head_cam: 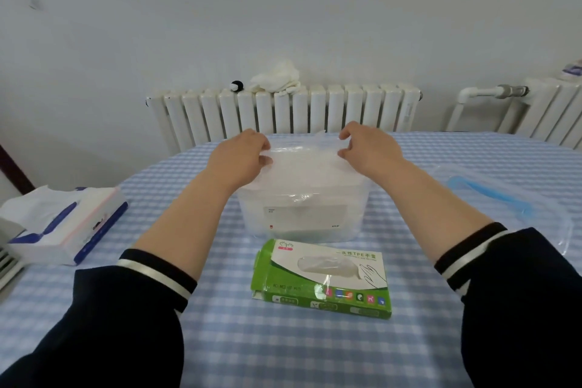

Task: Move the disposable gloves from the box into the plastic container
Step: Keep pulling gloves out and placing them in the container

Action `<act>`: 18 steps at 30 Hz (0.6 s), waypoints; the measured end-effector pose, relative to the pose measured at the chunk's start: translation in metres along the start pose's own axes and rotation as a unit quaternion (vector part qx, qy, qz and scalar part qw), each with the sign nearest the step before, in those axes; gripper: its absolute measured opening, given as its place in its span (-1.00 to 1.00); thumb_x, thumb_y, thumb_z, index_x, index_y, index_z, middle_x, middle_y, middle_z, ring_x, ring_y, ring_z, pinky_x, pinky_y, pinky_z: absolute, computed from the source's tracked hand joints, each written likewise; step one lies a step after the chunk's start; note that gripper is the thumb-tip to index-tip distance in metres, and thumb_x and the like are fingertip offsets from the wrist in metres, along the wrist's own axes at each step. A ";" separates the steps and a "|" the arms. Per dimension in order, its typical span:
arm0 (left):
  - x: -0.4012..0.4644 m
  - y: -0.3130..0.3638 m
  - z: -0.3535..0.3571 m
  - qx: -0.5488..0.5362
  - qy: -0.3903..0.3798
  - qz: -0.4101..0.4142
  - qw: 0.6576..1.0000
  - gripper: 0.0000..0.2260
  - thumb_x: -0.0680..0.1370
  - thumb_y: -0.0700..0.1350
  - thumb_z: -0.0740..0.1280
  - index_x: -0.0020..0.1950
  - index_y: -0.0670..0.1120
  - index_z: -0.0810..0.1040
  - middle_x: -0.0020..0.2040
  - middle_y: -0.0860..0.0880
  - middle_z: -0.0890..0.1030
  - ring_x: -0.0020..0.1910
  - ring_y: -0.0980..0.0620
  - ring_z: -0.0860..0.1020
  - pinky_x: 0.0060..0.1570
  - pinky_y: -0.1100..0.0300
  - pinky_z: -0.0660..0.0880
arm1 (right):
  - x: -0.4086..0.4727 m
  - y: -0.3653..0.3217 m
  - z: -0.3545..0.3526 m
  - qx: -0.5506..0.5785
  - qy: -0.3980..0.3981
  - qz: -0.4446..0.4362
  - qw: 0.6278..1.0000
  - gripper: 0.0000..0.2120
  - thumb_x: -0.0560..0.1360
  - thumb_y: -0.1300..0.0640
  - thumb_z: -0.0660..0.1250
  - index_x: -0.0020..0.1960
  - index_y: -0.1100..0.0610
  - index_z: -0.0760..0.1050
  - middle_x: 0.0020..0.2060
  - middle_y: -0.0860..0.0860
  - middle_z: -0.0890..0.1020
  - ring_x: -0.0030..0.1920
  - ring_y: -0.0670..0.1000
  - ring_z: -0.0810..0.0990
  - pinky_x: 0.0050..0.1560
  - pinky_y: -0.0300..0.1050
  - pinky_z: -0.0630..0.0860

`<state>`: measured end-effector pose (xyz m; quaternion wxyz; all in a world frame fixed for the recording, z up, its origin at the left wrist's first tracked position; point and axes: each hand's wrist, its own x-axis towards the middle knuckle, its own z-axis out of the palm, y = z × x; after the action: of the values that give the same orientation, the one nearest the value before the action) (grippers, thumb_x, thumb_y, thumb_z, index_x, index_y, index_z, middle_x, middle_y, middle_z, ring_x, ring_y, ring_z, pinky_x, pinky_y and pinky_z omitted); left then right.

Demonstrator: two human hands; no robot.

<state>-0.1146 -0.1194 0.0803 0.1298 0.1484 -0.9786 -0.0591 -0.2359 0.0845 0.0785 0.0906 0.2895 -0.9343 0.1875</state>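
Sleeves aside, left hand and right hand pinch the gloves at both ends over the container; likely light, limp, slippery.

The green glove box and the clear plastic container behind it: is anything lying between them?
No. In the head view only a narrow strip of blue checked tablecloth shows between the green glove box and the plastic container.

The tablecloth is blue-and-white checked. The box is green and white; the sleeves are navy with white stripes.
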 end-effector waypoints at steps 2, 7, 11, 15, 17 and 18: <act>0.000 0.000 -0.003 0.030 -0.025 0.005 0.999 -0.57 0.56 0.09 0.35 0.36 -0.08 0.45 0.32 -0.06 0.46 0.27 -0.08 0.45 0.23 0.05 0.40 | 0.001 0.003 -0.002 0.014 0.013 0.004 1.000 -0.70 0.57 0.05 0.31 0.27 0.07 0.42 0.14 0.05 0.54 0.14 0.09 0.49 0.05 -0.05 0.42; -0.005 0.001 -0.013 0.032 -0.058 0.001 0.998 -0.43 0.42 0.24 0.43 0.35 0.02 0.49 0.47 -0.04 0.28 0.44 -0.12 0.19 0.38 -0.04 0.22 | -0.017 0.008 -0.009 0.077 0.061 -0.016 0.995 -0.73 0.59 0.09 0.26 0.28 0.08 0.45 0.18 0.03 0.52 0.20 0.06 0.47 0.19 -0.02 0.43; -0.015 -0.007 -0.017 -0.089 -0.034 -0.039 0.995 -0.55 0.44 0.21 0.43 0.27 0.06 0.56 0.57 -0.01 0.12 0.54 -0.10 0.01 0.47 -0.14 0.08 | -0.039 0.015 -0.012 0.114 0.083 -0.042 0.989 -0.76 0.58 0.07 0.29 0.23 0.06 0.48 0.07 -0.07 0.49 0.14 -0.03 0.47 0.14 -0.15 0.38; -0.027 -0.013 -0.008 -0.219 0.025 -0.089 0.971 -0.78 0.58 0.16 0.27 0.07 0.10 0.62 0.55 -0.03 0.20 0.53 -0.09 0.10 0.49 -0.09 0.06 | -0.060 0.021 -0.011 0.128 0.076 -0.051 0.987 -0.81 0.58 0.05 0.29 0.17 0.02 0.51 0.03 -0.14 0.46 0.12 -0.08 0.46 0.12 -0.21 0.31; -0.032 -0.013 -0.003 -0.326 0.031 -0.109 0.938 -0.74 0.66 0.06 0.15 -0.02 0.13 0.63 0.53 0.01 0.24 0.51 -0.02 0.18 0.48 -0.07 0.14 | -0.068 0.021 -0.008 0.143 0.073 -0.050 0.986 -0.83 0.58 0.04 0.29 0.15 0.00 0.52 0.04 -0.14 0.47 0.13 -0.08 0.45 0.14 -0.21 0.30; -0.033 -0.012 -0.002 -0.373 0.028 -0.119 0.920 -0.71 0.67 -0.01 0.11 -0.02 0.12 0.64 0.52 0.04 0.26 0.50 0.02 0.21 0.47 -0.05 0.17 | -0.071 0.020 -0.008 0.154 0.076 -0.052 0.984 -0.85 0.57 0.05 0.29 0.13 -0.01 0.53 0.05 -0.15 0.48 0.13 -0.10 0.44 0.15 -0.21 0.30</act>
<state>-0.0801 -0.1207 0.0727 0.1949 0.2067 -0.8568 -0.4304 -0.1889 0.1386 0.0598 0.1255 0.3332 -0.8683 0.3454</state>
